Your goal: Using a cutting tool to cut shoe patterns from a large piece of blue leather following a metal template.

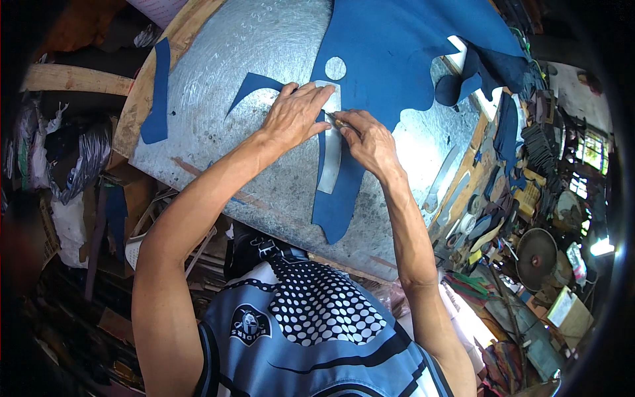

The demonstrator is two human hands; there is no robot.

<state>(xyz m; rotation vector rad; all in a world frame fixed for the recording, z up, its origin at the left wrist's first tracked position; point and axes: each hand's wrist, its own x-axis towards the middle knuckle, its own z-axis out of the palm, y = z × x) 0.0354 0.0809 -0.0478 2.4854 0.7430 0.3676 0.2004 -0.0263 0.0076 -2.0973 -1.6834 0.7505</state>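
A large blue leather-like sheet [370,56] lies on the scratched metal tabletop [225,49], with a round hole cut through it. On the sheet rests a long, slightly curved pale template [331,162]. My left hand [291,114] lies on the template's upper part, thumb and fingers spread, pressing it down. Just right of the template, my right hand [368,140] is closed around a small knife [337,122], its tip close to the template's edge and my left thumb. My right fingers hide most of the knife.
Blue offcuts [157,92] lie at the left edge and beside my left hand [251,87]. Folded dark material [486,71] bunches at the far right. A curved metal strip [442,177] rests on the right side. Beyond stand a round fan [536,259] and cluttered scraps; plastic bags [83,159] hang left.
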